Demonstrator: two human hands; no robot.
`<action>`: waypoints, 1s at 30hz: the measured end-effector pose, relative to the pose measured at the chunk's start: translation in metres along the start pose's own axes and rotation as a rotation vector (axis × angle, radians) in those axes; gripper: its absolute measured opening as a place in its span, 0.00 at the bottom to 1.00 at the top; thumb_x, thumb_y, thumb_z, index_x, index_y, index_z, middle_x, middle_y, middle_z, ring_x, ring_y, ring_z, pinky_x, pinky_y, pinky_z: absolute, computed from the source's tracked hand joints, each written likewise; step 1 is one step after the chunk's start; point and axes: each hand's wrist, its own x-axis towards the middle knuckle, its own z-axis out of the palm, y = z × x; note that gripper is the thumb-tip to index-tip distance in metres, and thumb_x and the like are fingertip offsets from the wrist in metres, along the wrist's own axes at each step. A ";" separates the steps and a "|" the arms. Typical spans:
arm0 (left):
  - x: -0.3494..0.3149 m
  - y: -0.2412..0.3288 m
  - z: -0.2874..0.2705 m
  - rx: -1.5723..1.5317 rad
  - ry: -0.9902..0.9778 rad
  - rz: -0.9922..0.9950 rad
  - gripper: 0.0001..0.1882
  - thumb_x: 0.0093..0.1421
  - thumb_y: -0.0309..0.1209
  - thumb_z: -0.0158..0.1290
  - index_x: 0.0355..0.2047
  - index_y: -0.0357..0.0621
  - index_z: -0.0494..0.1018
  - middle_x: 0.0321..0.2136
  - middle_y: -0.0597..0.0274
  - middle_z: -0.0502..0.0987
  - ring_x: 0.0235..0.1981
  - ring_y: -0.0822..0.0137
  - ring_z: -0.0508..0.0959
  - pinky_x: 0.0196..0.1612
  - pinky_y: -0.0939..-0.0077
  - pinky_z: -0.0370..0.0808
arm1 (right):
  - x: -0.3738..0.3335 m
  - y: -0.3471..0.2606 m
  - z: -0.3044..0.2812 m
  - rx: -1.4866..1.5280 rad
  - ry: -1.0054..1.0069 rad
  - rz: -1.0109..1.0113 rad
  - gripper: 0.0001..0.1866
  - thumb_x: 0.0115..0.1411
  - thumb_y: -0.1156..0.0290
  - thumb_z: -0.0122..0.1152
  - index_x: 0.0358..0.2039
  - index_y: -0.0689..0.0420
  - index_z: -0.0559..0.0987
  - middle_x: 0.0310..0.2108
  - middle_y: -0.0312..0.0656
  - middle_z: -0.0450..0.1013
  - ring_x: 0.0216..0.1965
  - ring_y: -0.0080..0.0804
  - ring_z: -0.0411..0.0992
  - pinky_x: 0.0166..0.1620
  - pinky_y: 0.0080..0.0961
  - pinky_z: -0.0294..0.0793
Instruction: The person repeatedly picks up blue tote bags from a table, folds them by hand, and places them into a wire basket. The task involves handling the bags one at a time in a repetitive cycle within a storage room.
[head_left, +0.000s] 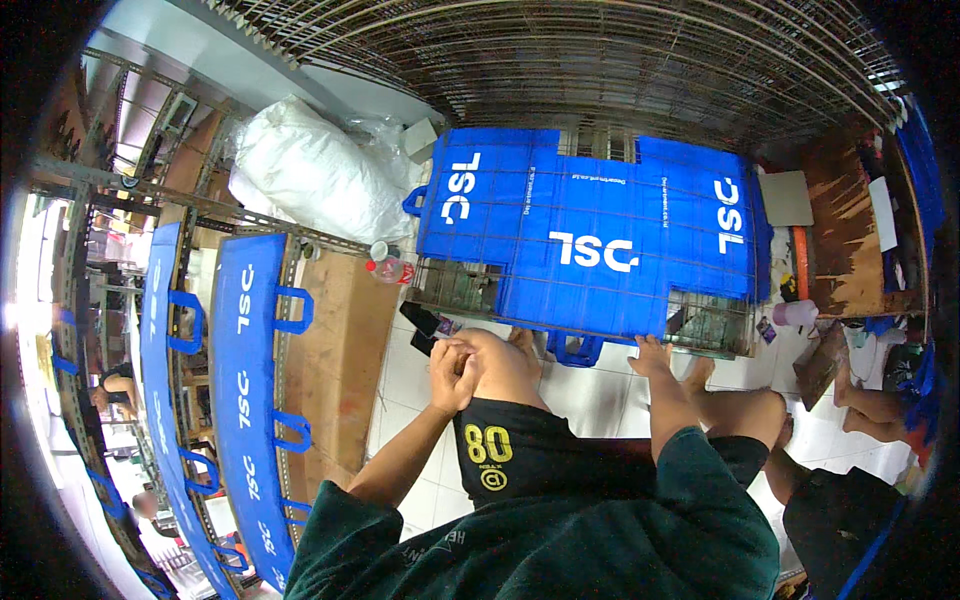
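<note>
A blue fabric bag piece [590, 215] with white lettering and handles lies spread flat in front of me, under the thin bars of a wire drying rack [732, 343]. My right hand [652, 355] is at the near edge of the rack, its fingers closed on the front bar beside the blue cloth. A blue handle [574, 350] hangs over that edge, left of this hand. My left hand [455, 375] rests at my bent left knee with its fingers curled in. Nothing shows between them.
Tiers of wire racks [640, 60] are raised overhead. At left, blue printed bag pieces [247, 370] lie along a wooden bench [335, 365]. A plastic bottle [390, 268] and white sack [300, 170] sit beyond. Another person's leg [870, 400] shows at right, near a pinkish container [795, 313].
</note>
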 end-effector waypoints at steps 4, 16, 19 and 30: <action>0.014 0.011 0.001 0.060 -0.038 0.032 0.06 0.47 0.24 0.50 0.28 0.40 0.70 0.30 0.53 0.69 0.34 0.54 0.68 0.40 0.65 0.64 | 0.001 0.009 0.011 0.082 0.051 -0.018 0.33 0.50 0.51 0.57 0.56 0.46 0.62 0.56 0.41 0.59 0.59 0.38 0.56 0.59 0.52 0.48; 0.017 0.019 0.027 0.026 -0.022 0.101 0.05 0.46 0.25 0.51 0.23 0.38 0.68 0.25 0.52 0.67 0.30 0.53 0.69 0.34 0.64 0.65 | -0.062 0.100 -0.041 0.537 0.238 0.195 0.29 0.52 0.50 0.56 0.53 0.45 0.67 0.45 0.47 0.72 0.51 0.39 0.67 0.53 0.43 0.62; 0.022 0.035 0.031 -0.033 -0.084 0.124 0.03 0.45 0.21 0.49 0.23 0.37 0.68 0.24 0.53 0.66 0.28 0.56 0.68 0.33 0.68 0.65 | -0.058 0.155 -0.021 0.862 0.634 0.019 0.23 0.51 0.63 0.62 0.47 0.56 0.72 0.34 0.49 0.75 0.33 0.32 0.75 0.37 0.28 0.72; 0.013 0.083 0.057 0.486 -0.436 0.310 0.11 0.43 0.33 0.57 0.28 0.43 0.73 0.26 0.55 0.74 0.30 0.54 0.74 0.34 0.61 0.69 | -0.226 0.191 -0.072 0.970 0.996 -0.019 0.19 0.53 0.66 0.59 0.46 0.56 0.73 0.34 0.47 0.75 0.33 0.36 0.74 0.37 0.30 0.72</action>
